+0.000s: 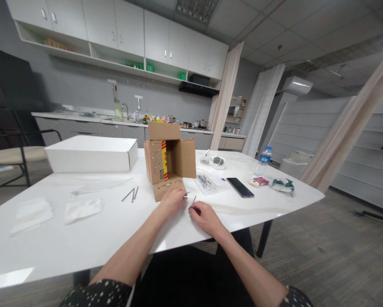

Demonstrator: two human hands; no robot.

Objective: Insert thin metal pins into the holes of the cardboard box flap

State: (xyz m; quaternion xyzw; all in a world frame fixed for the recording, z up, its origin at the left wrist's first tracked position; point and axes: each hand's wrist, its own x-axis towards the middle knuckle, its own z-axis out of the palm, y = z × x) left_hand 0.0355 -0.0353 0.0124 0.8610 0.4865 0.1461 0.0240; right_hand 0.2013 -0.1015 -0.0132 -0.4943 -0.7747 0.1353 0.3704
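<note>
My left hand (pixel 172 201) is closed in a pinch in front of the cardboard box, at the edge of its lower flap. A small thin thing shows at its fingertips, too small to name. Just to the right, my right hand (pixel 204 216) is closed on a thin grey rod (pixel 194 199) that points up and away. The open cardboard box (pixel 188 160) lies on its side with its mouth toward me. Many small shiny pieces dot its left side and lower flap (pixel 162 194). Several long nails (pixel 133 195) lie left of the box.
On the white table (pixel 114 238) stand a white box (pixel 89 155) and a water bottle (pixel 264 162). A phone (pixel 240 187), a clear packet of thin metal pieces (pixel 206 183), a green-and-white wrapper (pixel 283 186), white cloths (pixel 82 209) and a white corded device (pixel 217 161) lie around.
</note>
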